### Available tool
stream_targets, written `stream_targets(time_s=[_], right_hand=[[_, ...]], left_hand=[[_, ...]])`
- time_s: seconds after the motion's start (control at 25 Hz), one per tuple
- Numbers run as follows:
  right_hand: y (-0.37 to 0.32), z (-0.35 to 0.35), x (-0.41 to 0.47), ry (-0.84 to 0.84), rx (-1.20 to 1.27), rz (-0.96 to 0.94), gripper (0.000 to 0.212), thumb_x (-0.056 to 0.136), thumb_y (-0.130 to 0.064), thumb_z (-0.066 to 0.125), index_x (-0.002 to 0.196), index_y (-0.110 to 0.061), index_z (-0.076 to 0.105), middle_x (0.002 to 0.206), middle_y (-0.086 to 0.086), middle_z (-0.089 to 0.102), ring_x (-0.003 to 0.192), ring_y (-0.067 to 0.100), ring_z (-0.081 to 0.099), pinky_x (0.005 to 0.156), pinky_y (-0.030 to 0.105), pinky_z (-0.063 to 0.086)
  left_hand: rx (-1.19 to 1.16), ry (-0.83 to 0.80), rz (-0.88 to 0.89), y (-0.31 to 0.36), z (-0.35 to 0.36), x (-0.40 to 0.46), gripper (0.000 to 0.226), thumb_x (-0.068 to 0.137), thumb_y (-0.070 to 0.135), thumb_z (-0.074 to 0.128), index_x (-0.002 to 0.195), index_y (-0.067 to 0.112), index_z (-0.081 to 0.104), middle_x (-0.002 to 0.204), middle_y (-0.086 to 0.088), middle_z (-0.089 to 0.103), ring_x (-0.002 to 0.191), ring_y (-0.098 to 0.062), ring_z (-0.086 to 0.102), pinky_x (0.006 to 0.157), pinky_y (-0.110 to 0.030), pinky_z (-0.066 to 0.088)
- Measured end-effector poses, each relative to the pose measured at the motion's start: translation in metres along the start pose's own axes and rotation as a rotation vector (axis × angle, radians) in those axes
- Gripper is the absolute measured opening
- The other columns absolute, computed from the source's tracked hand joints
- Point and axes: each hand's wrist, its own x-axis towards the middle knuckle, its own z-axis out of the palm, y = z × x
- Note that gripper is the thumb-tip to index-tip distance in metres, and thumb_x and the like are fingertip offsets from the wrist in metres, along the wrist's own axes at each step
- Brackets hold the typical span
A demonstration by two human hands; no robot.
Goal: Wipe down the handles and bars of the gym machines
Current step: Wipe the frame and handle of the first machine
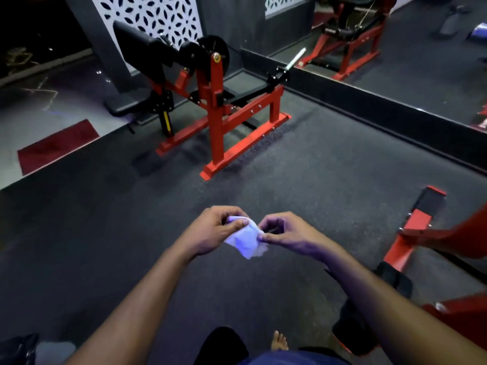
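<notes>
Left hand: the left hand has fingers curled over the upper corner of the cloth, thumb pressed on top.
Right hand: the right hand pinches the cloth's right edge between thumb and forefinger; the other fingers are loosely bent.
Cloth: white, crumpled, held between both hands in mid-air above the floor, with its lower corner hanging free.
Forearms: both bare, reaching forward from the lower edge of the view.
Machine ahead: a red-framed machine stands well apart from the hands, beyond an open stretch of dark floor. It carries a black pad, a black round plate and a white bar sticking out to the right.
Machine at right: red frame parts lie near the right forearm; the unit is cut off by the right edge.
Open room: bare floor lies between the hands and the machine ahead, and to the left.
Edges: a raised light step with a red mat bounds the floor at left; a mirror with a dark base strip bounds it at far right.
Hidden: the cloth's middle is partly covered by the fingers. A bare foot shows at the lower edge; dark items at the lower left corner are too dim to identify.
</notes>
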Motion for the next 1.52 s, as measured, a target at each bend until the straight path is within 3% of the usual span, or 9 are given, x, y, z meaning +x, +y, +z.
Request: stream_targets(time_s=[0.2,0.36,0.52,0.76,0.92,1.08,1.24,1.36,1.52], right_hand=[[-0.004,-0.034,0.058,0.157,0.098,0.046,0.008,0.092,-0.011,0.073,0.094,-0.004,0.068,0.086,0.004,0.068,0.081,0.014,0.057,0.071,0.024,0.044],[-0.019,-0.058,0.111,0.386,0.201,0.074,0.009,0.091,0.003,0.069,0.092,-0.006,0.067,0.086,0.004,0.069,0.08,0.011,0.061,0.072,0.02,0.048],[-0.031,-0.086,0.148,0.546,0.161,0.106,0.014,0.087,0.003,0.073,0.087,-0.009,0.067,0.081,-0.001,0.069,0.077,0.008,0.06,0.07,0.017,0.047],[-0.015,-0.146,0.174,0.827,0.238,0.141,0.018,0.086,0.005,0.073,0.095,-0.008,0.064,0.078,0.001,0.072,0.074,0.007,0.064,0.067,0.018,0.049],[0.005,-0.219,0.192,0.944,0.276,0.136,0.031,0.087,0.004,0.073,0.11,-0.014,0.064,0.08,0.003,0.075,0.077,0.01,0.065,0.07,0.021,0.051],[0.014,-0.299,0.214,1.042,0.179,0.154,0.019,0.086,-0.001,0.077,0.095,-0.018,0.075,0.087,0.001,0.078,0.081,0.006,0.069,0.076,0.02,0.053],[0.01,-0.387,0.228,1.107,0.117,0.128,0.011,0.087,-0.004,0.076,0.089,-0.016,0.076,0.091,0.005,0.078,0.082,0.01,0.071,0.074,0.023,0.055],[0.015,-0.441,0.232,1.19,0.115,0.113,0.007,0.088,-0.007,0.076,0.088,-0.014,0.075,0.093,0.005,0.077,0.087,0.012,0.071,0.081,0.029,0.057],[0.034,-0.505,0.24,1.299,-0.04,0.171,0.007,0.087,-0.016,0.079,0.086,-0.02,0.074,0.106,-0.003,0.071,0.095,0.006,0.068,0.089,0.019,0.049]], left_hand=[[-0.235,0.077,-0.036,-0.041,-0.037,0.088,0.019,0.091,0.039,0.072,0.109,0.033,0.072,0.092,0.006,0.073,0.081,-0.006,0.064,0.078,-0.029,0.051],[-0.576,-0.049,-0.163,-0.059,-0.064,0.16,0.041,0.095,0.016,0.073,0.131,0.025,0.057,0.11,-0.007,0.073,0.095,-0.015,0.068,0.078,-0.032,0.055],[-0.768,-0.165,-0.231,-0.064,-0.081,0.231,0.049,0.089,0.003,0.075,0.131,0.019,0.055,0.115,-0.013,0.076,0.095,-0.019,0.074,0.082,-0.031,0.058],[-0.664,-0.257,-0.173,-0.053,-0.075,0.342,0.032,0.095,0.008,0.071,0.125,0.015,0.063,0.103,-0.009,0.07,0.082,-0.011,0.069,0.071,-0.023,0.053],[-0.527,-0.37,-0.048,-0.035,-0.047,0.43,0.021,0.096,0.013,0.07,0.116,0.017,0.069,0.099,-0.003,0.07,0.088,-0.01,0.066,0.073,-0.023,0.051],[-0.411,-0.483,0.065,0.002,-0.029,0.52,0.022,0.092,0.015,0.076,0.114,0.019,0.073,0.105,-0.001,0.075,0.093,-0.008,0.066,0.079,-0.023,0.053],[-0.296,-0.488,0.202,0.039,-0.013,0.604,0.028,0.084,0.026,0.083,0.111,0.024,0.075,0.107,0.003,0.077,0.095,-0.011,0.07,0.086,-0.029,0.056],[-0.253,-0.496,0.279,0.065,0.006,0.66,0.015,0.09,0.02,0.08,0.104,0.022,0.077,0.101,0.005,0.078,0.093,-0.013,0.072,0.085,-0.031,0.055],[-0.234,-0.501,0.315,0.088,0.03,0.738,0.005,0.092,0.014,0.076,0.094,0.018,0.079,0.091,0.006,0.078,0.083,-0.004,0.07,0.078,-0.024,0.052]])
